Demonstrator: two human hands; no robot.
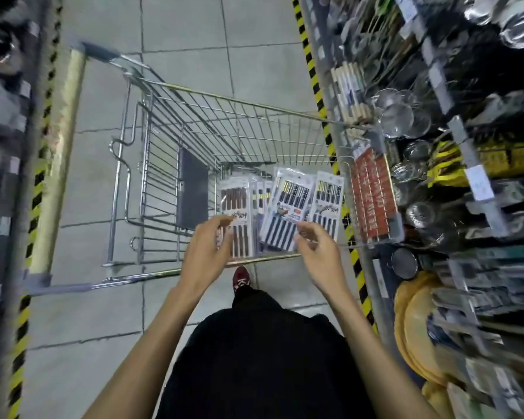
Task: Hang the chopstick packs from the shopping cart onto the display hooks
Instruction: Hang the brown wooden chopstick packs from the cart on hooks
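No text legible. Print on chopstick packs [288, 207], centre frame: blurred. White lettering on orange sign [375, 195], right of centre: unreadable. Shelf price tags [478, 182], right: blurred.

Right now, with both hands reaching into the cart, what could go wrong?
The chopstick packs overlap loosely in the cart; lifting one may drag its neighbours. The brown pack by the left hand differs from the dark pack by the right hand, so designs might get mixed when hung.
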